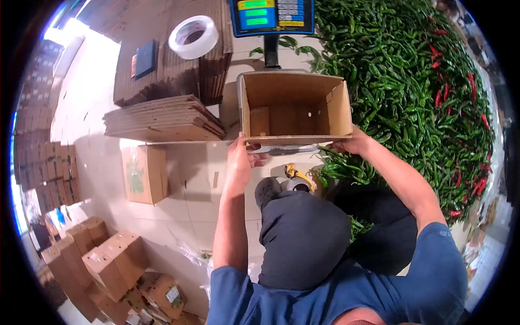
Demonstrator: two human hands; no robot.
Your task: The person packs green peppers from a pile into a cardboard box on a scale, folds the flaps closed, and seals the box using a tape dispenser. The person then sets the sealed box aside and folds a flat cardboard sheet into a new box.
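An open-topped cardboard box (pixel 298 138) stands on the platform of a weighing scale (pixel 273 46), and its visible inside holds nothing. My left hand (pixel 242 154) grips the near left corner, with the thumb up on the wall and the fingers below. At the near right corner my right hand (pixel 352 142) holds the box, its fingers partly hidden beneath the edge. The scale's lit display (pixel 272 15) rises behind the box. Green chili peppers (pixel 379 76), with some red ones among them, lie in a big heap directly to the right.
Flattened cardboard stacks (pixel 162 122) lie at the left, with a roll of clear tape (pixel 193 37) and a dark flat block (pixel 145 58) on top. A closed carton (pixel 145 173) stands on the tiled floor. More cartons (pixel 116 262) fill the lower left. A yellow-handled tool (pixel 298 176) is near my foot.
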